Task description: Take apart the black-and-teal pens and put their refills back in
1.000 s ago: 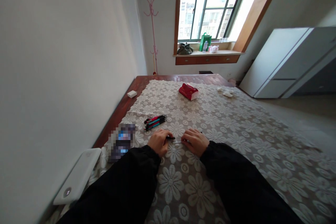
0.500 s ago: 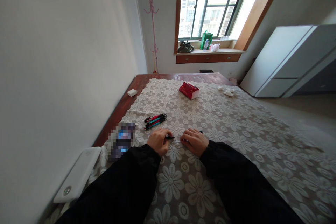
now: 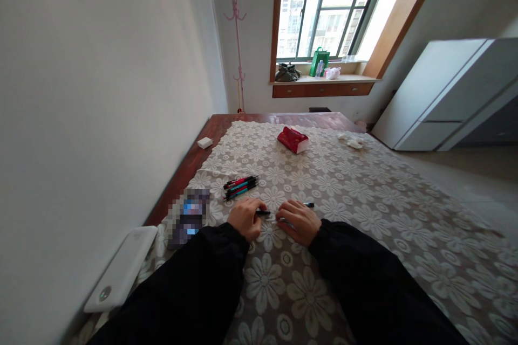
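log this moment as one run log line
left hand: holds dark slim piece | right hand: curled, contents unclear | pens: lying together beyond left hand | red packet: farther back on tablecloth

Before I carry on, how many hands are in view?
2: the left hand, holding a slim black piece, and the right hand, across a small gap from it. The pens lie beyond the left hand. No hand seems hidden.

Loose long black sleeves [image 3: 194, 280], gathered cuffs [image 3: 318, 237]; bare fingers [image 3: 288, 209].
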`<state>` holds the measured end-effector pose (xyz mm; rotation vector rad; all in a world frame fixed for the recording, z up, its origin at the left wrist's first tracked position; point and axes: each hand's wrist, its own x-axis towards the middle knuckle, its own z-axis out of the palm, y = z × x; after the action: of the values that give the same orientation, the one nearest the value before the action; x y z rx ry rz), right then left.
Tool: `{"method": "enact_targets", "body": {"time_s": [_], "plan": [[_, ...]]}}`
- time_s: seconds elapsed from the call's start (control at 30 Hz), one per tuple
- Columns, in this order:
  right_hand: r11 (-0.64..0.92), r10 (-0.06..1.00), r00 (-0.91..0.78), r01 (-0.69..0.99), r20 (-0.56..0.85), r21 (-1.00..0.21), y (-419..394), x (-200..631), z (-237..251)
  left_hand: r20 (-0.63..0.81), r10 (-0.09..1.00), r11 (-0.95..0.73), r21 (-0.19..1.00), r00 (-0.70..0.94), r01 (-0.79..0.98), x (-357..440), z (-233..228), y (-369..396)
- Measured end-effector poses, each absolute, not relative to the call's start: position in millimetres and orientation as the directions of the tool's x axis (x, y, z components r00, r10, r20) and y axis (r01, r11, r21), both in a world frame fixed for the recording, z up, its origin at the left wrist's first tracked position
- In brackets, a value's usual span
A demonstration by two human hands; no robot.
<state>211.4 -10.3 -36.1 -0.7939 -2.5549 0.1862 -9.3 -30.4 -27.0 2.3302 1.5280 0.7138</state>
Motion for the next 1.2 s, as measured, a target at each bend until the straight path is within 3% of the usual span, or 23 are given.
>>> {"method": "enact_targets", "body": {"time_s": [0.83, 1.2], "plan": [[0.784, 0.621, -0.704, 0.552, 0.345, -0.284, -3.4, 220.2, -42.0, 0.240, 0.913, -0.406, 0.447, 0.330, 0.797, -9.4, -23.3, -31.8], [0.750, 0.656, -0.648, 0.619, 0.387, -0.234, 1.9, 230.0, -32.9, 0.228, 0.917, -0.396, 0.441, 0.326, 0.806, -9.4, -21.7, -32.4]]}}
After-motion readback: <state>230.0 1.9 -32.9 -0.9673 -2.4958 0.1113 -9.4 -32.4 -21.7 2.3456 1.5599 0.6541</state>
